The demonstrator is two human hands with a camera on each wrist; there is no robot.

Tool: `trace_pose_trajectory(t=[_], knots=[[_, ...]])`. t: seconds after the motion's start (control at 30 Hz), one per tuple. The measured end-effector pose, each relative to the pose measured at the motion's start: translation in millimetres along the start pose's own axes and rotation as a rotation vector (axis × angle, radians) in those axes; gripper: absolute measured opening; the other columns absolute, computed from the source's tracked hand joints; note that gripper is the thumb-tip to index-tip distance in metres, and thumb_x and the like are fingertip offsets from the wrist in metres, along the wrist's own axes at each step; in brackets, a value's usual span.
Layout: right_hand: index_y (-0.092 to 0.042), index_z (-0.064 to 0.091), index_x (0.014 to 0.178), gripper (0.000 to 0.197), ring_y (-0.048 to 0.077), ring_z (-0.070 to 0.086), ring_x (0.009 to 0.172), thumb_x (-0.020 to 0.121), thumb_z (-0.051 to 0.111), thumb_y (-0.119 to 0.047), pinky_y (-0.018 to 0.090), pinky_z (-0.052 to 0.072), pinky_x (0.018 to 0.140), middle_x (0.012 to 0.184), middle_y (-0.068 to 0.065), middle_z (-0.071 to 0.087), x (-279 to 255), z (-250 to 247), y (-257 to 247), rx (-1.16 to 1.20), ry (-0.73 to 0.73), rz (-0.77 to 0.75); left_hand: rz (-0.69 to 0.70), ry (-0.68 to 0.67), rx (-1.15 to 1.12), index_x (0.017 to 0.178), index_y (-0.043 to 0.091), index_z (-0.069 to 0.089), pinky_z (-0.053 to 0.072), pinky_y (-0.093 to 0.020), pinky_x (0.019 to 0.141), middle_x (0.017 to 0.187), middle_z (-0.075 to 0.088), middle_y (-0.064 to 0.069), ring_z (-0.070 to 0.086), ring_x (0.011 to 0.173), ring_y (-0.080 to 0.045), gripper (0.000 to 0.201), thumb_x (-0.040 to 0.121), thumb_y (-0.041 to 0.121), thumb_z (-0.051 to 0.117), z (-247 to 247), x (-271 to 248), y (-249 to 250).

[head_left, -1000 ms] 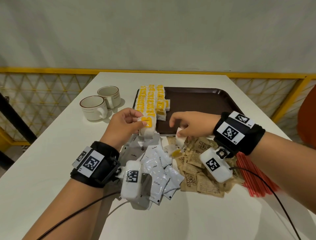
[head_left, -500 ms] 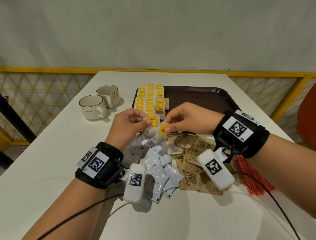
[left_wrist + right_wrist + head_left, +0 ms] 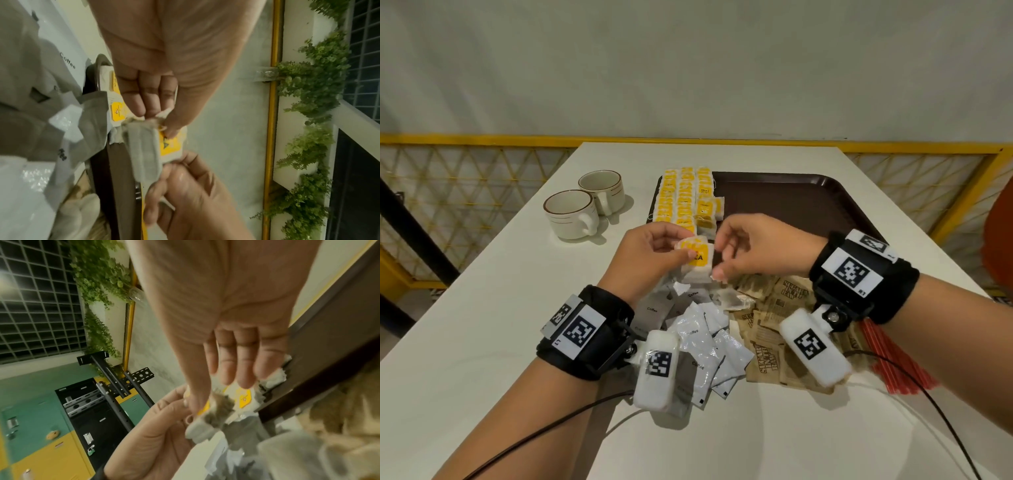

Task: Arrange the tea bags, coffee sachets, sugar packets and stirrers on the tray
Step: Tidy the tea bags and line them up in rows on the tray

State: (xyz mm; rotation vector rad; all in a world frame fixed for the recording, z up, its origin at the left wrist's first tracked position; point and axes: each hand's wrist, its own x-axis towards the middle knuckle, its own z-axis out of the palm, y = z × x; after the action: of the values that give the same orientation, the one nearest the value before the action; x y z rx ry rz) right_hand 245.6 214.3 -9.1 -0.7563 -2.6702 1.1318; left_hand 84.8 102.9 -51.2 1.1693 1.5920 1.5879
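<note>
- Head view: the left hand (image 3: 650, 255) and the right hand (image 3: 760, 248) meet just above the near edge of the brown tray (image 3: 808, 205). Between them is a tea bag (image 3: 697, 262) with a yellow tag. The left thumb and curled fingers pinch its left edge; the right thumb and forefinger pinch its right edge.
- More tea bags in rows (image 3: 683, 197) lie along the tray's left side. On the white table (image 3: 482, 308), nearer the person, lie a heap of white coffee sachets (image 3: 702, 342), brown sugar packets (image 3: 774, 346) just to its right, and red stirrers (image 3: 890, 363) beyond those. Two cups (image 3: 585, 209) stand left of the tray.
- Left wrist view: the left hand (image 3: 164, 48) has its fingers curled, thumb tip pressed on the tea bag (image 3: 156, 146); the right hand (image 3: 191, 194) grips the bag's other end.
- Right wrist view: blurred; the right hand (image 3: 226, 321) has thumb and forefinger closed on the tea bag (image 3: 213, 420), other fingers loosely extended. The left hand (image 3: 156, 434) touches the same bag.
</note>
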Motion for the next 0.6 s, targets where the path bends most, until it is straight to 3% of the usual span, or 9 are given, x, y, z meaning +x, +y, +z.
trace_pose_trajectory(t=[0.1, 0.2, 0.33, 0.5, 0.6], knots=[[-0.025, 0.061, 0.094, 0.038, 0.002, 0.053, 0.073, 0.066, 0.084, -0.035, 0.018, 0.044, 0.064, 0.095, -0.008, 0.057, -11, -1, 8, -0.386, -0.232, 0.057, 0.003, 0.059, -0.001, 0.09, 0.006, 0.067, 0.049, -0.013, 0.059, 0.083, 0.069, -0.007, 0.064, 0.066, -0.004, 0.014, 0.08, -0.003, 0.069, -3, 5, -1], [-0.022, 0.063, 0.091, 0.026, 0.012, 0.054, 0.088, 0.073, 0.08, -0.03, 0.028, 0.048, 0.077, 0.1, -0.003, 0.056, -12, 11, 17, -0.516, -0.244, 0.034, 0.0, 0.04, 0.042, 0.085, 0.012, 0.066, 0.053, -0.021, 0.063, 0.085, 0.068, -0.01, 0.063, 0.07, -0.01, 0.013, 0.081, 0.001, 0.069, -3, 16, 2], [-0.016, 0.065, 0.086, 0.007, 0.008, 0.054, 0.081, 0.082, 0.07, -0.019, 0.023, 0.044, 0.074, 0.09, -0.006, 0.059, -6, 2, 20, -0.463, -0.165, -0.012, 0.034, -0.09, 0.281, 0.085, 0.008, 0.063, 0.055, -0.025, 0.068, 0.079, 0.065, -0.006, 0.061, 0.068, -0.012, 0.008, 0.082, 0.003, 0.069, 9, 46, 13], [-0.014, 0.062, 0.087, 0.009, 0.007, 0.059, 0.061, 0.083, 0.07, -0.013, 0.021, 0.048, 0.06, 0.072, -0.005, 0.064, 10, -26, 21, -0.207, 0.027, -0.034, 0.014, -0.311, 0.661, 0.08, 0.016, 0.061, 0.051, -0.021, 0.065, 0.072, 0.065, 0.001, 0.059, 0.061, -0.007, 0.011, 0.084, 0.012, 0.07, 18, 89, 17], [-0.011, 0.061, 0.091, 0.008, 0.009, 0.064, 0.059, 0.086, 0.068, -0.01, 0.019, 0.051, 0.053, 0.071, -0.001, 0.066, 26, -29, 23, -0.144, 0.094, -0.005, 0.001, -0.375, 0.794, 0.082, 0.017, 0.062, 0.051, -0.028, 0.071, 0.073, 0.063, 0.002, 0.057, 0.064, -0.008, 0.008, 0.085, 0.013, 0.069, 21, 105, 18]])
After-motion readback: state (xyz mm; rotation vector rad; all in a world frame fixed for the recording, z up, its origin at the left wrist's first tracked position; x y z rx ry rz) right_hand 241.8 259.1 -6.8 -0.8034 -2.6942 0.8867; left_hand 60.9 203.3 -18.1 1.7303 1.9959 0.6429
